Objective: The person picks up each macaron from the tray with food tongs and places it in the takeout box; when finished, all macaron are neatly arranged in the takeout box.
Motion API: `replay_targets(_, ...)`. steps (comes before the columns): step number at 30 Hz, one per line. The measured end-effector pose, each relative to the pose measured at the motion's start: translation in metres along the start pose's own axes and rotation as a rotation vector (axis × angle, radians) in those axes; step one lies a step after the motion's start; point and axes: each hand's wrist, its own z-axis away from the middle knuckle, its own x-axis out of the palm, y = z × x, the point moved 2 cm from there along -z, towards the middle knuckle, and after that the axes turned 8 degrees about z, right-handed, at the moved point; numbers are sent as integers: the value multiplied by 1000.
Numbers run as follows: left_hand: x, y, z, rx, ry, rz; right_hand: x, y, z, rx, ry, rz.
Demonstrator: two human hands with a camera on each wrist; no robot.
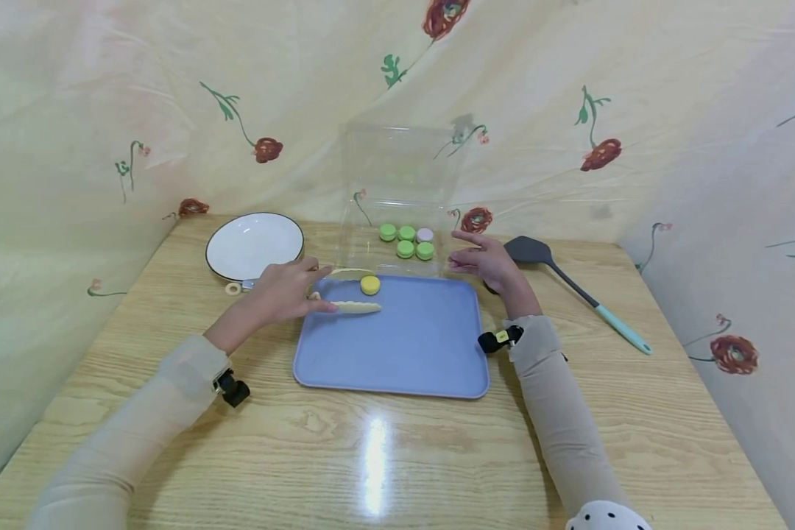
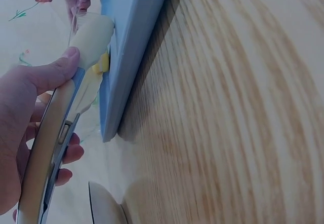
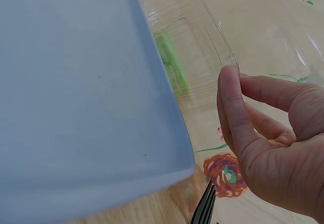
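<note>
My left hand (image 1: pixel 281 293) grips a pair of tongs (image 1: pixel 359 307) with cream, wavy-edged tips, the thumb lying along one arm in the left wrist view. The tips are spread on either side of a yellow macaron (image 1: pixel 370 285) at the far left part of the blue tray (image 1: pixel 397 346). Behind the tray, a clear plastic box (image 1: pixel 359 254) with its lid raised holds several green macarons (image 1: pixel 405 249) and a lilac one (image 1: pixel 425 235). My right hand (image 1: pixel 486 265) pinches the right edge of this box, thumb against fingertips in the right wrist view.
A white dark-rimmed bowl (image 1: pixel 255 246) stands at the back left. To the right lies a dark turner (image 1: pixel 530 250) with a turquoise handle. A black fork (image 3: pixel 204 206) shows near the tray corner. A flowered cloth (image 1: pixel 305 96) hangs behind the wooden table (image 1: pixel 271 456).
</note>
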Motion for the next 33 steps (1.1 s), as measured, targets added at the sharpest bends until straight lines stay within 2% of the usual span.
replay_targets(6, -1, 0, -1, -10, -32, 6, 0, 0, 1, 8, 2, -7)
replay_targets(19, -1, 3, -3, 35, -14, 26, -9, 16, -10, 1, 29, -16)
replay_targets(33, -2, 6, -4, 60, 3, 36, -7, 17, -11, -9, 31, 3)
